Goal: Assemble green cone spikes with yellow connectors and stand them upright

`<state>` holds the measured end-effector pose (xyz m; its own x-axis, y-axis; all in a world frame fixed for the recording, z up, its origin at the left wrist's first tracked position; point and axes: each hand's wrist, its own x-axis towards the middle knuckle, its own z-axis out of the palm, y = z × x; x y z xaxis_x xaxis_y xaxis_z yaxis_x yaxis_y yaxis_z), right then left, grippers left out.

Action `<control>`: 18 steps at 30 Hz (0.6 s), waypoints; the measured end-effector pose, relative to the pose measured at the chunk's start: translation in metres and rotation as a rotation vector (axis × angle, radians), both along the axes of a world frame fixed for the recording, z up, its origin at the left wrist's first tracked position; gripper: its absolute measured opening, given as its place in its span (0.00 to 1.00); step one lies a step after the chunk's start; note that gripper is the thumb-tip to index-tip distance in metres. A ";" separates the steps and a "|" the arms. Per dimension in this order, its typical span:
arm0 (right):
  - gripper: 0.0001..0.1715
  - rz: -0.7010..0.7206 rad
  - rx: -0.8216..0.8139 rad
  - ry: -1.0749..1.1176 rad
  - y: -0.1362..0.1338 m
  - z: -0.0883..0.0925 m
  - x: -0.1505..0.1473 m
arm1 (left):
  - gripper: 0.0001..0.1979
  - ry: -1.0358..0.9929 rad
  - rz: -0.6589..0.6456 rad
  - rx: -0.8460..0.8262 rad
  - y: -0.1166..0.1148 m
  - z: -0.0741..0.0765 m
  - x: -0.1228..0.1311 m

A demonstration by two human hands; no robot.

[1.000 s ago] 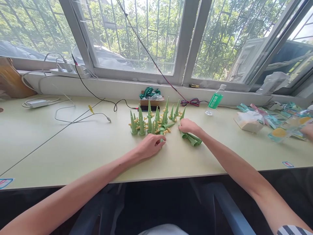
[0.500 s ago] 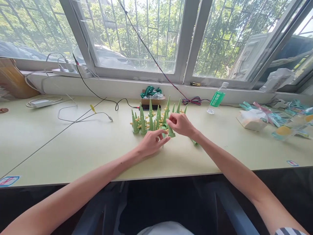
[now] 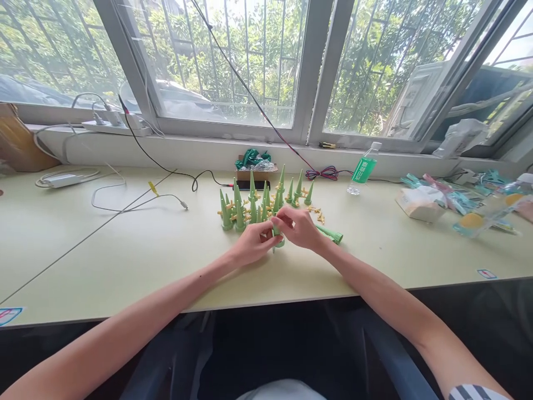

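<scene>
Both hands meet over the pale green table, just in front of a cluster of upright green plastic cones with small yellow fittings. My right hand pinches one green cone and holds it upright. My left hand is closed against the same cone from the left, its fingertips pinched at the cone's side on something too small to make out. Loose yellow fittings lie to the right, and a few green cones lie flat beside my right wrist.
A cardboard box of green parts and a dark phone sit behind the cones. Cables trail across the left table. A water bottle stands to the right, with packets and a tissue pack beyond. Another person's hand shows at far right.
My right hand left the cones lying flat, lifted one cone, and carried it left and down to meet my left hand, which stayed by the cluster with its fingers pinched.
</scene>
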<state>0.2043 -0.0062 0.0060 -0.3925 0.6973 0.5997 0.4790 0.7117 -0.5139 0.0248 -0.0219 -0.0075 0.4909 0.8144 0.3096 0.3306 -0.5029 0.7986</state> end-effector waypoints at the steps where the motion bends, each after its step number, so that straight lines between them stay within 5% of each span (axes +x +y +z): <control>1: 0.19 -0.013 0.015 -0.008 0.001 0.002 0.002 | 0.18 -0.006 -0.005 -0.009 0.000 0.000 0.000; 8: 0.20 -0.343 0.083 -0.032 0.032 0.010 0.038 | 0.20 -0.110 -0.032 -0.123 -0.004 0.010 0.001; 13: 0.12 -0.574 -0.052 -0.207 0.054 0.005 0.065 | 0.21 -0.112 -0.001 -0.190 -0.007 0.014 0.001; 18: 0.11 -0.647 -0.212 -0.331 0.065 0.000 0.076 | 0.20 -0.057 0.034 -0.053 -0.005 0.009 0.000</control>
